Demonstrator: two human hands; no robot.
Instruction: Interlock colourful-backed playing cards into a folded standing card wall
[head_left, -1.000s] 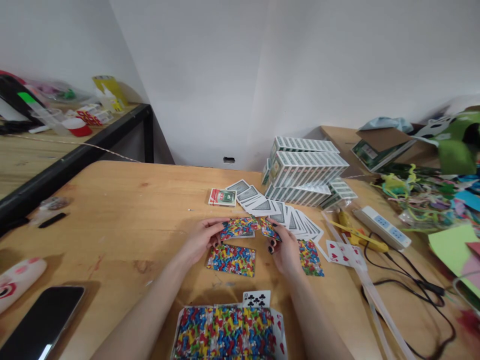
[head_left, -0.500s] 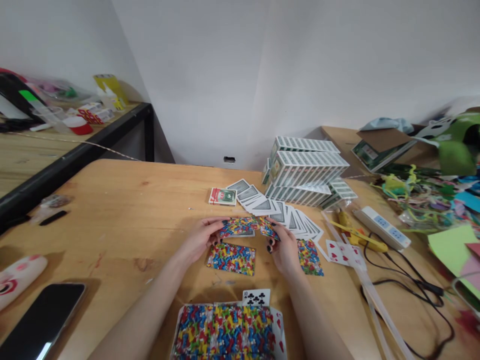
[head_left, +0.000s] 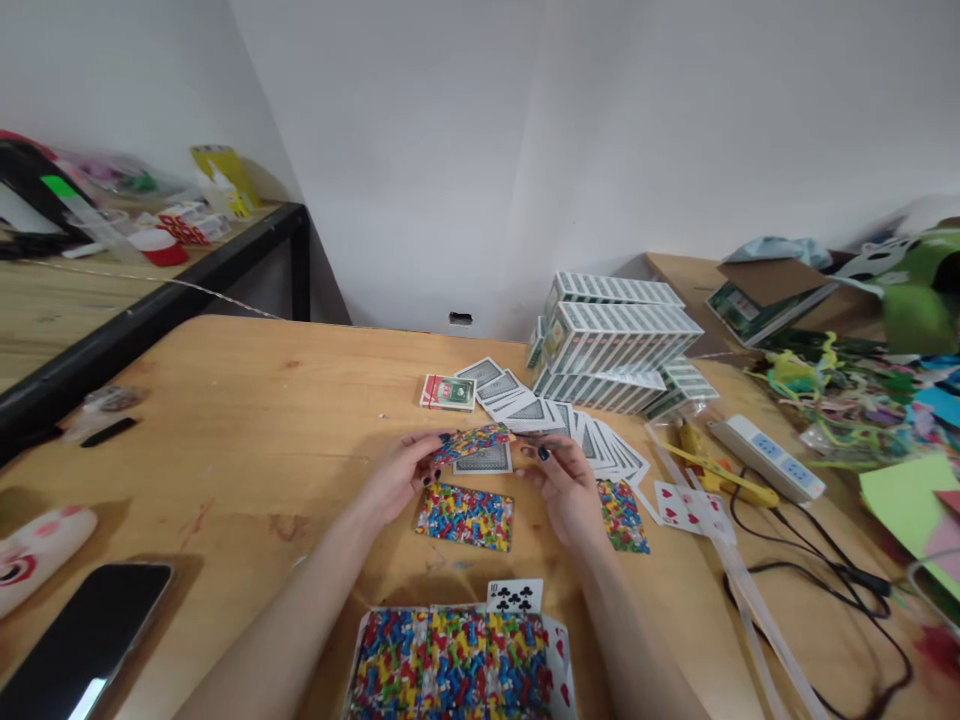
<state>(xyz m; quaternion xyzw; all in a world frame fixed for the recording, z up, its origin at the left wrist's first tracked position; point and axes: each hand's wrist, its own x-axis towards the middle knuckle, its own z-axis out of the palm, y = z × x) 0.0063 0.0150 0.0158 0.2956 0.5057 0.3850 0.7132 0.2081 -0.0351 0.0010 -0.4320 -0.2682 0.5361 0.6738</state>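
Wooden surface (head_left: 247, 420) by a pale wall (head_left: 420, 150) — a multicoloured card (head_left: 474, 441) raised in the left hand (head_left: 397, 478).
Tilted, it is gripped by its left end above a grey-backed card (head_left: 484, 461); the right hand (head_left: 566, 490) curls near its other end — whether it grips anything cannot be told; beyond lie fanned cards (head_left: 534, 412) and striped boxes (head_left: 622, 335).

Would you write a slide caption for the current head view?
Left hand holding a colourful patterned card above a grey-backed card, near stacked striped boxes.
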